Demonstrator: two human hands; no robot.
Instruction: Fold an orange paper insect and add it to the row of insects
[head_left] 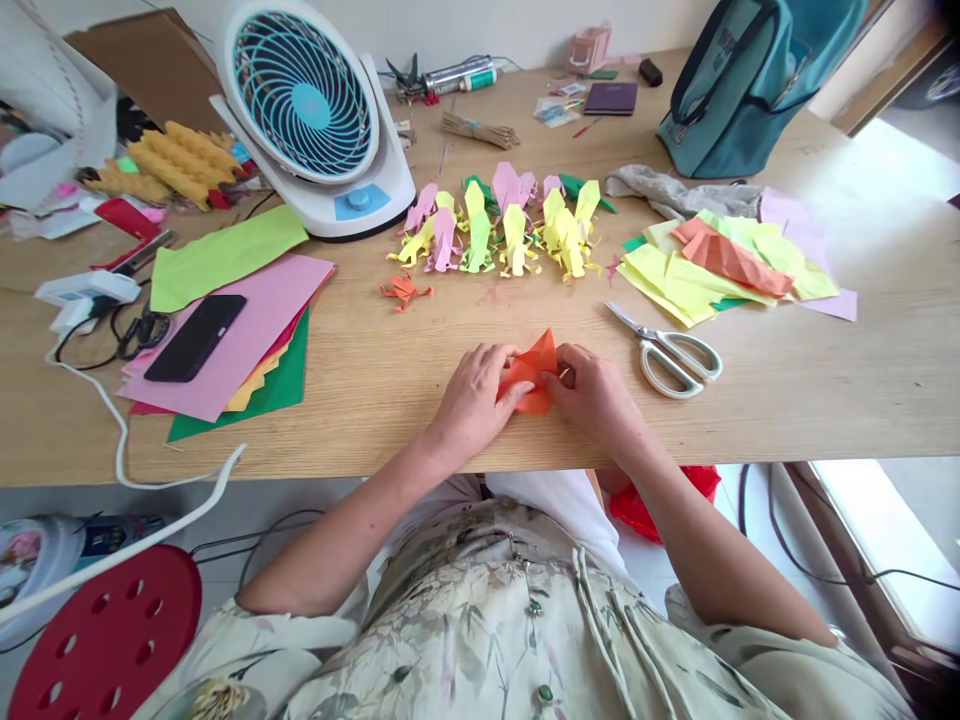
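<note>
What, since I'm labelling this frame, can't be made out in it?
Head view, the only one:
- Orange paper: much of it is covered by the fingers of the left hand and right hand, so the fold's shape is unclear.
- Small orange figure: too small to tell its form.
- Teal bag: top cut off by the upper edge.
- Red stool: cut off by the lower left corner.

Two bare forearms reach forward from the bottom of the view and angle inward, meeting near the centre. The left hand [474, 400] lies palm down, wrist low, its fingers [517, 392] stretched to the right and pressed flat. The right hand [596, 392] sits just beside it, knuckles up, its fingers [564, 372] curled in and pinched closed. The fingertips of the two hands nearly meet. Both elbows are bent and spread wide.
</note>
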